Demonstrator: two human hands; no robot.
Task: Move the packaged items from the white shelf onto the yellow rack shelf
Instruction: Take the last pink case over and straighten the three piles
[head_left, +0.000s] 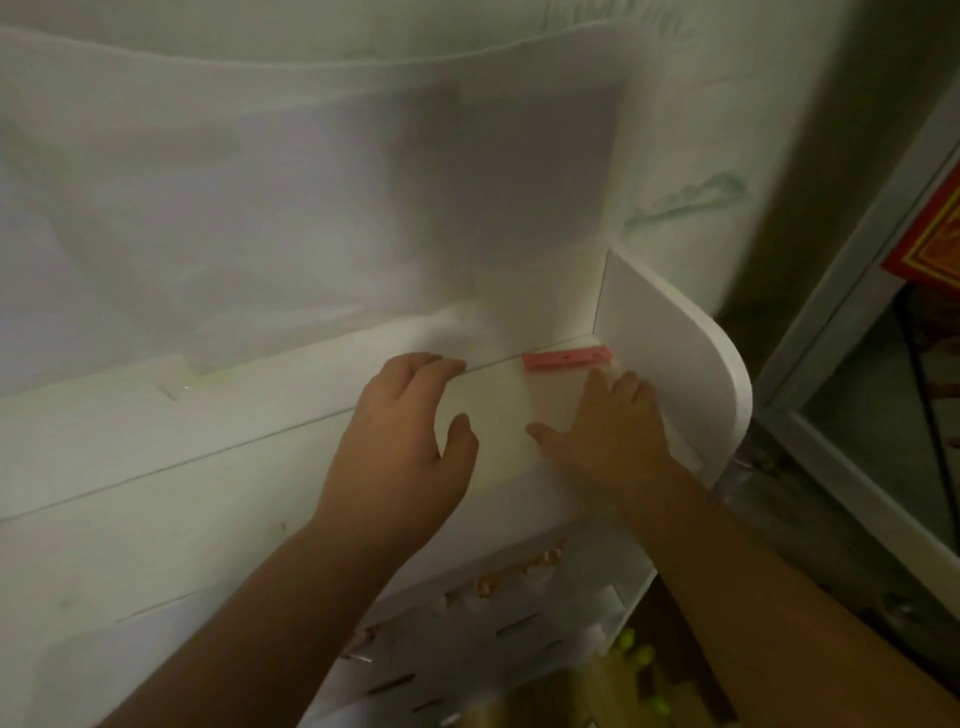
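A thin, floppy-looking clear packet (511, 415) is being pressed on the white shelf (156, 467) by both flat hands, left hand (410, 431) and right hand (608, 431), probably best pinched by its pink strip (565, 358).

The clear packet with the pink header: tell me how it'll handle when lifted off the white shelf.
The clear packet lies flat and thin, so it is probably light and floppy. Its glossy film may slip. With the left hand and right hand at its edges, pinching should work.

Packet (524, 410) on shelf (208, 499), between hands.
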